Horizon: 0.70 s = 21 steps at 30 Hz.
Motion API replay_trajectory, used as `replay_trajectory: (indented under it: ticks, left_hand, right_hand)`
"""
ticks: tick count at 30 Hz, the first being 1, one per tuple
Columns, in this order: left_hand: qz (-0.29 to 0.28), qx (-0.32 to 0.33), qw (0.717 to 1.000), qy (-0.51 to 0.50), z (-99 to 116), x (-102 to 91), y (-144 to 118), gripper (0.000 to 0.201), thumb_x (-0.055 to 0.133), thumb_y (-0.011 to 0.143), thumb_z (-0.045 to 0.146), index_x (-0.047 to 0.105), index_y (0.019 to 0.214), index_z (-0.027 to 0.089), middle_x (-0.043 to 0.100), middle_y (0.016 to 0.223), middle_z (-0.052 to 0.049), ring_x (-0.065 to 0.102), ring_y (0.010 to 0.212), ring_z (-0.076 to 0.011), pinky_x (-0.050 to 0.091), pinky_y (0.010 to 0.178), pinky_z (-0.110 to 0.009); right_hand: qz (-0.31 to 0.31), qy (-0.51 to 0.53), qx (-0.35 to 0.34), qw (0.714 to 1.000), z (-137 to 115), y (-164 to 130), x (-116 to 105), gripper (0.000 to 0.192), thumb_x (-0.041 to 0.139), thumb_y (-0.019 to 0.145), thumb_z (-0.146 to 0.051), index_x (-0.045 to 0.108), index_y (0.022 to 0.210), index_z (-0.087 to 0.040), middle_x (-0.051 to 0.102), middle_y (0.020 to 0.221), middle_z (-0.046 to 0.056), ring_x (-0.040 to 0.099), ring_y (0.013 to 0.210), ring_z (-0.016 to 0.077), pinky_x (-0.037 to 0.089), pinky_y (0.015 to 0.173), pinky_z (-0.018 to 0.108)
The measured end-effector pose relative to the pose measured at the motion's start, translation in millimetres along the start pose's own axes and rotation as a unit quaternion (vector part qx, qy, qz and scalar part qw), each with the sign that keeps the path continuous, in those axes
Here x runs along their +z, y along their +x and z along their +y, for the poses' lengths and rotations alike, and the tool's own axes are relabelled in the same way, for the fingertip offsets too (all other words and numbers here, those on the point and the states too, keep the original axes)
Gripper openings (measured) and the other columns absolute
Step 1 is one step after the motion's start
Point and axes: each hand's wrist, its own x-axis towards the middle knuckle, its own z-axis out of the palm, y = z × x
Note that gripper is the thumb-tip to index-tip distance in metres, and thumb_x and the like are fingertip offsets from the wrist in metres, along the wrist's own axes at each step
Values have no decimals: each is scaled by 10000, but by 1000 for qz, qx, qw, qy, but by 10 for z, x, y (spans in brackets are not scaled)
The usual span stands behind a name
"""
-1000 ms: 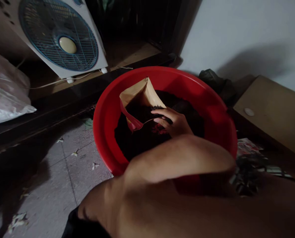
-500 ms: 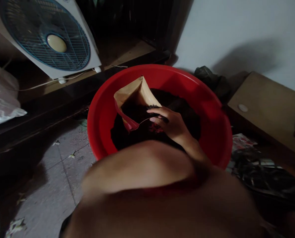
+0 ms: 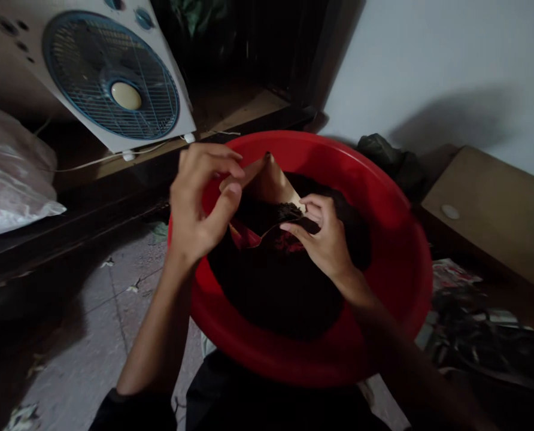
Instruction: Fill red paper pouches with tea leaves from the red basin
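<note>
bag [image 3: 281, 184] sits mouth-up in the tub [image 3: 312, 376]; right hand [image 3: 328, 238] pinches its edge; left hand [image 3: 199, 209] curls beside it, thumb apart; step looks like steadying the mouth; next calls for a firm hold

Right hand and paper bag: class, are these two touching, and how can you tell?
Touching. The head view shows the right hand pinching the paper bag at its rim between thumb and fingers.

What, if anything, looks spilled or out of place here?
Small pale scraps lie scattered on the tiled floor left of the red basin; they look odd because they seem dropped there, though what they are is unclear.
</note>
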Motion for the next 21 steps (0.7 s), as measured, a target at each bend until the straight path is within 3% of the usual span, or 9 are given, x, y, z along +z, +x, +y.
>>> replay_trajectory:
  ticks: [2,4,7,10,12,14,16,18,21]
  left_hand:
    - [-21,44,999,-24,-171,98,41,322,499,943,529,657,862,261,636,1181,-38,582,1164,-250,465,1049,-503]
    - [-1,38,999,-11,-368,191,22,368,472,950,529,654,798,248,637,1176,-49,579,1157,-258,470,1023,-501]
    - [54,19,998,-11,-618,263,-49,404,430,962,521,646,769,240,634,1123,-62,586,1126,-253,473,1004,-476]
    - [124,10,992,-22,-721,268,-99,448,354,989,508,633,774,232,621,1039,-67,603,1042,-232,488,943,-432]
    - [122,15,992,-17,-718,270,-119,460,326,996,520,640,825,232,611,1027,-69,599,1026,-227,487,915,-413]
    - [102,24,994,-12,-703,282,-137,485,306,996,552,628,830,229,602,998,-65,593,985,-217,489,862,-391]
    - [125,14,992,-2,-716,293,-151,511,294,996,568,577,754,217,577,920,-54,573,891,-198,476,787,-365]
    - [180,-26,983,12,-771,290,-153,510,294,1000,566,523,716,210,534,841,-37,540,805,-178,453,738,-347]
    - [243,-79,966,32,-880,261,-140,496,294,1002,578,491,738,207,491,789,-15,519,758,-163,440,738,-339]
  right_hand:
    - [30,5,10,999,-43,-28,25,285,739,855,-434,623,1052,-264,713,981,-2,712,958,191,592,892,325]
    - [2,-6,-5,1000,-90,-54,24,126,677,915,-382,653,940,-262,718,944,-3,714,950,186,594,871,317]
    - [-69,-49,-78,993,-93,-20,3,97,621,957,-337,700,934,-284,715,1111,15,694,1061,204,581,940,366]
    - [-17,-107,-96,989,-61,116,23,108,649,936,-366,712,925,-280,691,1147,43,676,1067,233,560,978,441]
    - [-8,-101,-91,991,-99,197,69,106,657,931,-361,695,907,-265,692,1114,50,672,1063,229,554,980,436]
    - [-92,-67,-128,985,-173,241,119,94,626,955,-332,684,925,-264,673,1214,41,662,1107,202,543,998,391]
    - [-135,-39,-167,976,-188,273,149,106,598,972,-328,680,938,-271,636,1314,27,637,1169,184,525,1021,363]
    - [-66,-15,-138,988,-34,339,144,151,534,1001,-357,659,1045,-282,635,1313,38,630,1173,181,527,1003,369]
    - [71,-25,-10,997,567,490,87,358,414,1026,-422,503,1343,-283,622,1313,86,621,1172,205,521,988,434]
